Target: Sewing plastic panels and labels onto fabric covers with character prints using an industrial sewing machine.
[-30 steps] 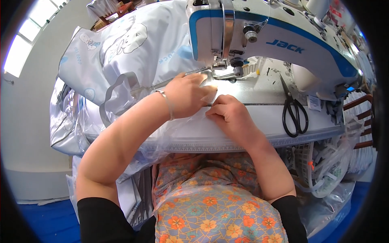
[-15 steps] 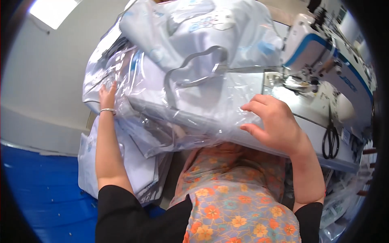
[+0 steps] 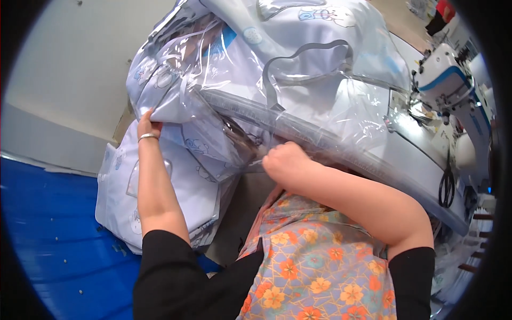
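Note:
A large white piece with pale blue cartoon prints (image 3: 373, 48) and grey edging spreads over the sewing table. Clear, glossy plastic sheeting (image 3: 242, 58) is part of it and drapes over the table's front edge. At the far left, my left hand (image 3: 149, 127) is closed on the white piece's edge, thumb on top. My right hand (image 3: 288, 162) is a fist in front of the table edge, closed on the hanging clear plastic; its fingertips are hidden. A grey strap (image 3: 272, 80) loops across the middle of the piece.
The white and blue sewing machine (image 3: 448, 80) stands at the right, with black scissors (image 3: 447, 186) near the table's front edge. Below my left arm lies a stack of similar white printed pieces (image 3: 186, 213). Blue flooring (image 3: 58, 240) shows at lower left; a grey-white wall rises behind.
My right hand has swung left and down from above the table, closing on the plastic. My left hand has closed on the fabric edge. The view has shifted.

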Available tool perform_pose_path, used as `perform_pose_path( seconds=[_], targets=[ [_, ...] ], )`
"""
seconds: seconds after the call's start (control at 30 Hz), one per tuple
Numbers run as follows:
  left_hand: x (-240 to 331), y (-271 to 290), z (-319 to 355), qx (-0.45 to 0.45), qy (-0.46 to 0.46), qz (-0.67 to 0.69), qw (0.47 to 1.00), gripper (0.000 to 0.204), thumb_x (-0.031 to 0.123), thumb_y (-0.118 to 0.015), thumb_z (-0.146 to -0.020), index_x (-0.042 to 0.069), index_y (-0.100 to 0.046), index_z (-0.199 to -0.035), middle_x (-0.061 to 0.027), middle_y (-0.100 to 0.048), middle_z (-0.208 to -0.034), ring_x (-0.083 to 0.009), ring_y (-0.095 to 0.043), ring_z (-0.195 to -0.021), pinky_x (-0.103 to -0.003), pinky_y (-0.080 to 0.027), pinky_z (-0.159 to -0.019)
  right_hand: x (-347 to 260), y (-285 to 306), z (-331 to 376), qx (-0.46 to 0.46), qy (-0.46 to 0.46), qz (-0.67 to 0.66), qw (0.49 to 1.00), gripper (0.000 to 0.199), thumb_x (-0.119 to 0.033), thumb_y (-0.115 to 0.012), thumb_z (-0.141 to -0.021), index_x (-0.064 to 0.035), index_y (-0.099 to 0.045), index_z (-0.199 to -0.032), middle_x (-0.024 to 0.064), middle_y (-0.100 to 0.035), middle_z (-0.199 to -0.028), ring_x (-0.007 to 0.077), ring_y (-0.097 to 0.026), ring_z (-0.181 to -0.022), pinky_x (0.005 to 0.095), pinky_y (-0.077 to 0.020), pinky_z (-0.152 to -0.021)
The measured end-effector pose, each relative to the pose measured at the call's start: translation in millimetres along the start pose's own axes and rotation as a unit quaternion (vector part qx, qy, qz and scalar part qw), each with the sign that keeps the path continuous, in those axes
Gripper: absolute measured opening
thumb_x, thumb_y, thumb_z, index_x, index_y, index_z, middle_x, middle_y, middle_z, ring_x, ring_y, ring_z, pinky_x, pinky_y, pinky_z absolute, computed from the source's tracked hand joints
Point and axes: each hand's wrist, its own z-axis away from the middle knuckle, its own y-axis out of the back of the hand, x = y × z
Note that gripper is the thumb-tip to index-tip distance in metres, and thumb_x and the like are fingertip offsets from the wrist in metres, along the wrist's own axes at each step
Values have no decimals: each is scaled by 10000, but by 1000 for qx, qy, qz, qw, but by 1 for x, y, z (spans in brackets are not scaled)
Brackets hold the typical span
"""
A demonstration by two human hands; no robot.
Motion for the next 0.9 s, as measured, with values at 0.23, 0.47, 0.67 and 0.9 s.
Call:
perform_pose_path(
  seconds=[0.23, 0.47, 0.67, 0.9],
  targets=[
    [114, 74, -54, -85, -147, 80, 982, 313, 225, -631, -910, 3, -656, -1129, -129, -693, -1074, -272, -680, -961, -414, -573, -821, -54, 69, 79, 120, 88, -146, 978, 140, -164, -711, -712, -87, -649, -812, 49, -649, -788, 269, -680, -731, 389, -536, -614],
    [274, 163, -32, -14, -285, -188, 940, 409, 235, -527, -948, -92, -649, -1161, -186, -688, -1113, -290, -683, -971, -407, -556, -876, -111, 92, 248, 231, -17, -410, 882, 72, -142, -734, -860, -75, -706, -853, 34, -691, -810, 227, -666, -719, 343, -499, -618],
    [303, 160, 60, 348, -316, -563, 680, 418, 311, -609, -909, -54, -721, -1080, -110, -730, -1018, -265, -713, -835, -384, -588, -743, -118, 28, 277, 230, -7, -598, 768, 65, -107, -739, -872, -52, -713, -849, 50, -700, -845, 226, -657, -775, 336, -499, -692],
    [282, 153, 58, 377, -299, -598, 641, 418, 318, -634, -895, -51, -720, -1072, -109, -730, -1001, -258, -707, -826, -383, -586, -739, -115, -11, 272, 273, -4, -621, 735, 60, -83, -753, -854, -49, -705, -845, 46, -687, -861, 203, -642, -858, 320, -496, -759]
  ],
)
